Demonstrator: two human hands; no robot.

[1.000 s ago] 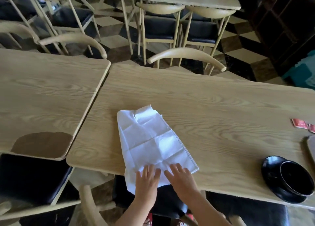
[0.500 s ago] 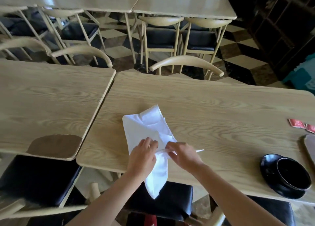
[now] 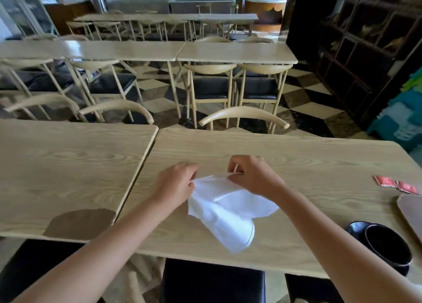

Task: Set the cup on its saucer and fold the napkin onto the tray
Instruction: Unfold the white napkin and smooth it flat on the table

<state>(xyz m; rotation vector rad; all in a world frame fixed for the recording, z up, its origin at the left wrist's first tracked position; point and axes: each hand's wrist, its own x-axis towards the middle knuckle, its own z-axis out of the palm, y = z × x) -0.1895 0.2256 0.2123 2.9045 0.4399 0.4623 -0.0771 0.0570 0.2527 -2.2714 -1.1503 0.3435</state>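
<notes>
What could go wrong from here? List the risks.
1. The white cloth napkin hangs limp between the left hand and right hand; the fold may come out crooked.
2. The black cup and black saucer sit near the wooden table's front edge; an elbow could knock them.

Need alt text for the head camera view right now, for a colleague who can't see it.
Both hands, left and right, pinch a white napkin above a wooden table. A black cup on its saucer sits near right, beside a tray edge.

One napkin (image 3: 225,213), two red packets (image 3: 396,184)
</notes>
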